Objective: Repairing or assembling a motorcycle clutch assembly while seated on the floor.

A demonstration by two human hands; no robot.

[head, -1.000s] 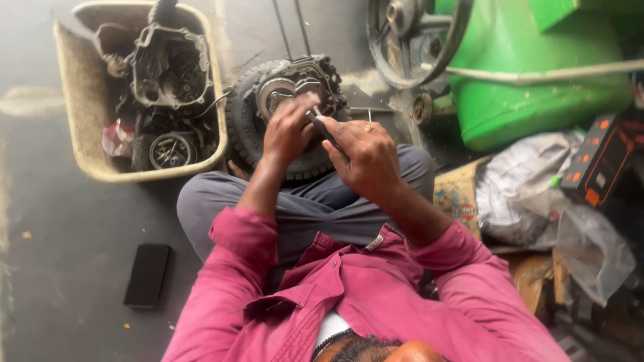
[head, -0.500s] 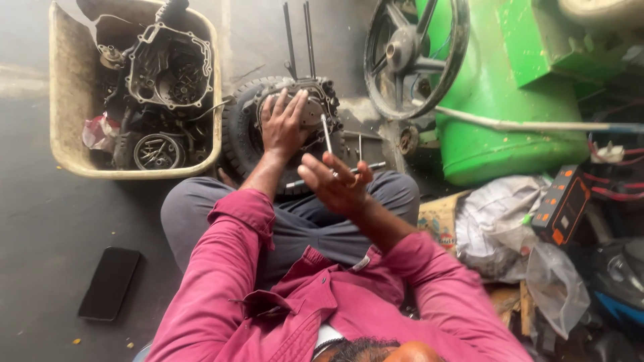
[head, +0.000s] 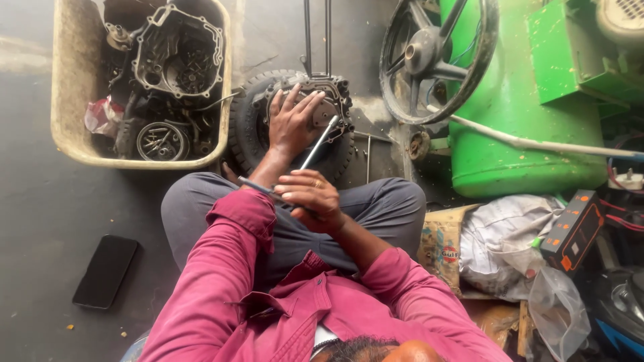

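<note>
At frame centre, the right hand (head: 314, 198), formerly raised, now grips a metal rod tool (head: 318, 143) angled onto the engine casing (head: 329, 100); left hand (head: 290, 121) fingers now splayed flat upon it.

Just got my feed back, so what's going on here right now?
A person in a pink shirt sits cross-legged on the floor. The left hand lies flat on an engine part set in a small tyre. The right hand holds a long metal tool angled toward that part. A tub of engine parts stands beside it, a dark phone lies on the floor, and a green tank stands nearby.
</note>
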